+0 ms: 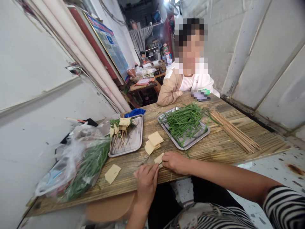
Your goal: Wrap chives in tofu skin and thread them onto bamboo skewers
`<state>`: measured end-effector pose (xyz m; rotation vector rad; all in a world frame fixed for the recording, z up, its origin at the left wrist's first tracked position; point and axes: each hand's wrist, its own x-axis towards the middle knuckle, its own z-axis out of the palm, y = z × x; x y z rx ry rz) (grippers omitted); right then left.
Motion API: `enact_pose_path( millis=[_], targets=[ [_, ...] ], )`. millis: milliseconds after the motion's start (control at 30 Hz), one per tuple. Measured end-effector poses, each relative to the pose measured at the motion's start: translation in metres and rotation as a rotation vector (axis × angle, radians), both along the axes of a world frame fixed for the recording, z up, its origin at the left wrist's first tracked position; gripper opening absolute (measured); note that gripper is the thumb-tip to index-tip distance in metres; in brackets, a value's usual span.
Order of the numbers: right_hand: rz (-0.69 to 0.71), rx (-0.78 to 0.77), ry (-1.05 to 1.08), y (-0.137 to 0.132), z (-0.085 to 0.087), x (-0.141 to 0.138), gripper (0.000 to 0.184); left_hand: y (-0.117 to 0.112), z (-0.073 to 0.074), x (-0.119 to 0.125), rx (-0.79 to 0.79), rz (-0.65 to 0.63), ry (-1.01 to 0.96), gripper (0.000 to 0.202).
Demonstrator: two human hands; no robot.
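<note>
Left hand (146, 175) and right hand (175, 162) close together by the near edge of the wooden table (219, 149), both at one tofu-skin square (159, 158); can't tell if either pinches or just presses. Square sits just nearside of a small tofu-skin stack (155, 138). Chives (184, 118) on metal tray (206, 131) beyond right hand, bamboo skewers (235, 132) right of that.

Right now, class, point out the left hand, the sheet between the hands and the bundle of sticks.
Left hand (146, 178): head view, back of the hand.
Sheet (158, 158): head view, its bare upper face.
Bundle of sticks (234, 132): head view, midway along its length.
</note>
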<state>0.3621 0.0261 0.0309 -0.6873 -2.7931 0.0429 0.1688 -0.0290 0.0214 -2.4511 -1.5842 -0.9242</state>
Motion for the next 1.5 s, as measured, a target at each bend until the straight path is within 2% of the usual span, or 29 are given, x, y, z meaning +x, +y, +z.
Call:
enact_pose_path(
  millis=[167,333,500,633,767,900,967,1033,1133,1300,1500],
  targets=[
    [0.058,0.018,0.033,0.004,-0.001,-0.002,0.023,-0.005,0.005,0.010,0.112,0.058,0.199,0.013],
    [0.071,0.012,0.124,0.011,-0.006,-0.002,0.027,-0.003,0.001,0.015,0.134,0.022,0.234,0.013],
    [0.068,-0.041,0.122,0.019,-0.002,-0.003,0.028,-0.003,0.003,0.020,0.115,0.019,0.203,0.016],
    [0.049,-0.105,0.099,0.024,0.001,-0.003,0.022,0.002,0.009,0.020,0.010,-0.019,0.172,0.022],
    [0.038,-0.117,0.113,0.025,0.002,-0.002,0.019,0.015,0.017,0.015,-0.214,-0.069,0.100,0.022],
    [-0.034,0.026,0.091,0.016,0.000,-0.001,0.026,0.028,0.022,0.010,-0.369,-0.139,0.044,0.021],
    [-0.031,0.132,0.079,0.011,-0.001,-0.002,0.028,0.031,0.023,0.009,-0.387,-0.153,0.035,0.022],
    [0.004,0.175,0.060,0.009,-0.001,-0.002,0.028,0.030,0.023,0.010,-0.384,-0.140,0.029,0.023],
    [-0.003,0.060,0.050,0.013,0.001,-0.002,0.027,0.023,0.020,0.012,-0.323,-0.080,0.018,0.021],
    [-0.070,-0.207,0.023,0.026,0.013,-0.003,0.017,0.007,0.009,0.015,-0.070,0.030,0.050,0.014],
    [0.019,-0.403,-0.011,0.045,0.019,-0.006,0.009,0.003,0.002,0.015,0.051,0.003,0.096,0.016]
  ],
)
